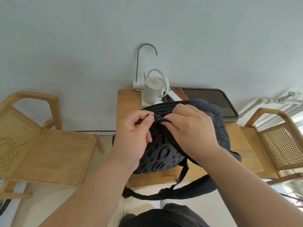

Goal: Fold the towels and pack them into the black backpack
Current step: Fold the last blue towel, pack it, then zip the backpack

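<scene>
Black backpack: left hand pinches the zip pull, right hand grips fabric beside. Only zipping seems left

A small wooden table carries the black backpack in the middle, its straps hanging off the near edge, with a white kettle and a dark slatted tray behind it

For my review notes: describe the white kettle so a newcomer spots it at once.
On the wooden table between two chairs, look behind the black backpack. The kettle is the white lidded pot with a hoop handle, beside the curved metal spout.
</scene>
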{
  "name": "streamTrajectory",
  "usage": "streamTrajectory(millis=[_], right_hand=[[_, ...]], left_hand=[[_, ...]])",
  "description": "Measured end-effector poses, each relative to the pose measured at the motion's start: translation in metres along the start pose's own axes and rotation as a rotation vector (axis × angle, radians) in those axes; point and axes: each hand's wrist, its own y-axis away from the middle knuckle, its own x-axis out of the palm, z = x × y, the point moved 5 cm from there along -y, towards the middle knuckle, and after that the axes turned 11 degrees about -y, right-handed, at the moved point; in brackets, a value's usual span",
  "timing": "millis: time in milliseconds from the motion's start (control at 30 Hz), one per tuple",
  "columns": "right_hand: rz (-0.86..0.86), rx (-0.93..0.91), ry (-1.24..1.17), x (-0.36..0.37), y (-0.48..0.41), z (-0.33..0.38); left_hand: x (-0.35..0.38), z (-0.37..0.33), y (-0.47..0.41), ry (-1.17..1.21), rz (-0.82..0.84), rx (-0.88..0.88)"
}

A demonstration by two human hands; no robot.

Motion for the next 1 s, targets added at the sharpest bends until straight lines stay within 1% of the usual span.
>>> streamTrajectory(millis=[100,267,400,600,700,867,933,1000], right_hand=[[-0.001,0.001,-0.001,0.003,0.0,-0.002],[0.024,-0.04,-0.002,0.011,0.003,0.002],[0.027,-0.052,0.024,0.017,0.001,0.008],[0.016,0.018,0.023,0.024,-0.01,0.006],[0.013,0.06,-0.001,0.025,-0.013,0.0],[0.009,0.063,0.013,0.037,-0.014,0.013],[0.027,0.052,0.014,0.046,-0.016,0.023],[0.063,0.041,0.025,0.061,-0.019,0.035]], left_hand=[[-0.01,0.017,0.001,0.064,-0.043,-0.107],[-0.024,0.038,0.007,0.043,-0.066,-0.199],[-0.038,0.052,0.005,0.106,-0.093,-0.303],[-0.063,0.077,0.009,0.134,-0.162,-0.39],[-0.073,0.098,0.016,0.11,-0.193,-0.435],[-0.076,0.116,0.016,0.218,-0.234,-0.521],[-0.083,0.12,0.013,0.163,-0.256,-0.537],[-0.095,0.119,0.012,-0.037,-0.32,-0.527]])
